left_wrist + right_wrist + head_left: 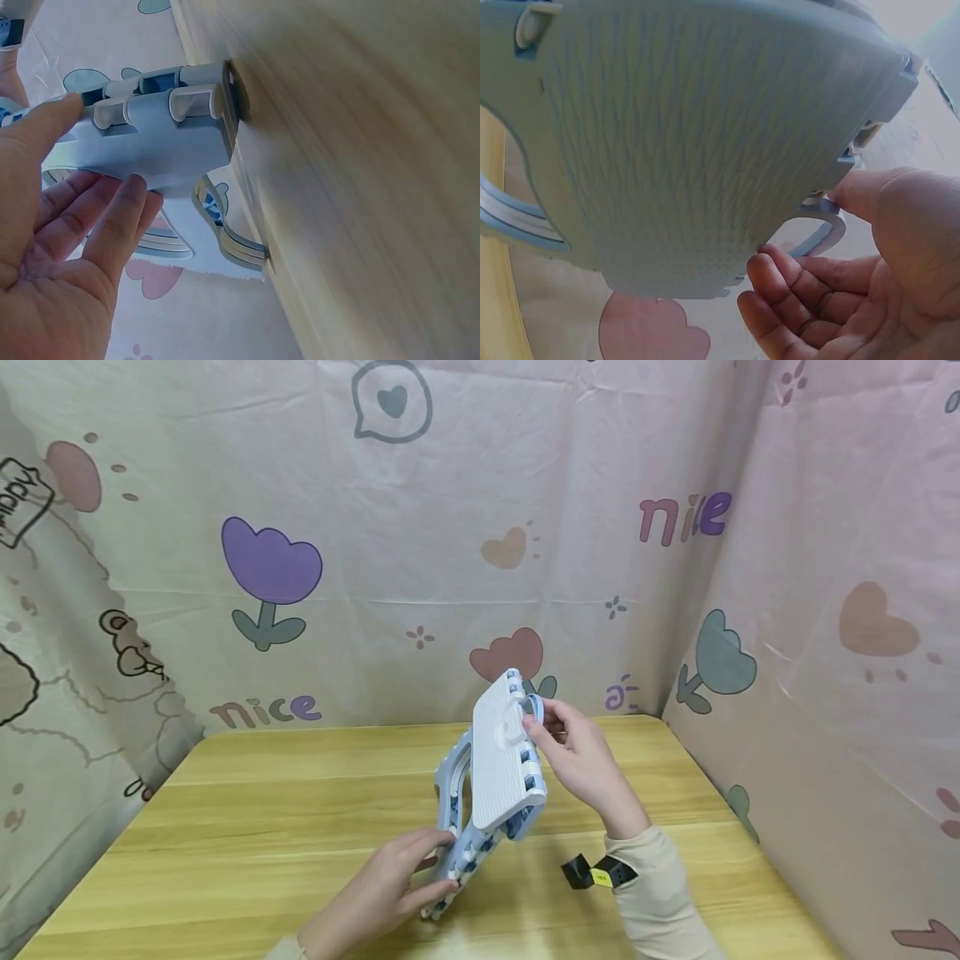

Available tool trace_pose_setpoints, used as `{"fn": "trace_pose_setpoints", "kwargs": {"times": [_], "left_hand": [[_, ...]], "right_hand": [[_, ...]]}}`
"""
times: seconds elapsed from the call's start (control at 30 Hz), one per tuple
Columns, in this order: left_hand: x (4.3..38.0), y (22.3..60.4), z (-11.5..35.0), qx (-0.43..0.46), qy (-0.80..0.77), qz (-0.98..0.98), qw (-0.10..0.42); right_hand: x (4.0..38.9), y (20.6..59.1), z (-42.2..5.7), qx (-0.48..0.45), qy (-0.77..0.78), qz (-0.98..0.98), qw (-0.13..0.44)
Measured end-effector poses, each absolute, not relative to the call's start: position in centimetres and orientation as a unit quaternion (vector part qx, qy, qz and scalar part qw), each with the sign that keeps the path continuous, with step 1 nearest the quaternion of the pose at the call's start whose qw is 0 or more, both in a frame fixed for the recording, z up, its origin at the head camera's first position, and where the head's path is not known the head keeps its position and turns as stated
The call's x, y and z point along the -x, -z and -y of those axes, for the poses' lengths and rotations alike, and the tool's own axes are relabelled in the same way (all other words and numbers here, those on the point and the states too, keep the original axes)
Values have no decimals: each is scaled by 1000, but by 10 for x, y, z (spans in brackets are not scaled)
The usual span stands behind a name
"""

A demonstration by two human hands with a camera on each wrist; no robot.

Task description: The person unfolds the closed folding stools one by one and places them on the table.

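our left hand (392,878) pinches a leg panel (165,146) of a blue-and-white folding stool (498,764), thumb opposite fingers, while our right hand (583,758) pinches its carry loop (835,232). we hold it tilted over the table (300,802), part folded. we judge it light, stiff plastic, slick on its smooth faces; the hinges (196,105) probably swing freely, so loop and panel edge seem the surest holds.

"nice" (687,518) in coloured letters, twice on the patterned cloth backdrop (420,560) (once right, once lower left)
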State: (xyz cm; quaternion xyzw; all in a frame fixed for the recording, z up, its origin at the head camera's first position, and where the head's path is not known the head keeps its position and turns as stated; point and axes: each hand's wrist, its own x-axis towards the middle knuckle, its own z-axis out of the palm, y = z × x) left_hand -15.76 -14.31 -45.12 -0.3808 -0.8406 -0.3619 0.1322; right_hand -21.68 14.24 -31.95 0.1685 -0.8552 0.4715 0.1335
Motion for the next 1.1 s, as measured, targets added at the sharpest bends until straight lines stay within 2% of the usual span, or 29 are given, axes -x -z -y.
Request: {"fn": "trace_pose_setpoints", "kwargs": {"times": [0.57,0.87,1.1], "left_hand": [[163,449,137,365,408,833,81],[165,446,132,365,398,838,80],[166,445,131,356,406,839,70]], "right_hand": [[212,315,-117,-212,-512,821,136],[211,322,-112,-254,-531,797,135],[207,332,-113,-293,-524,792,110]]}}
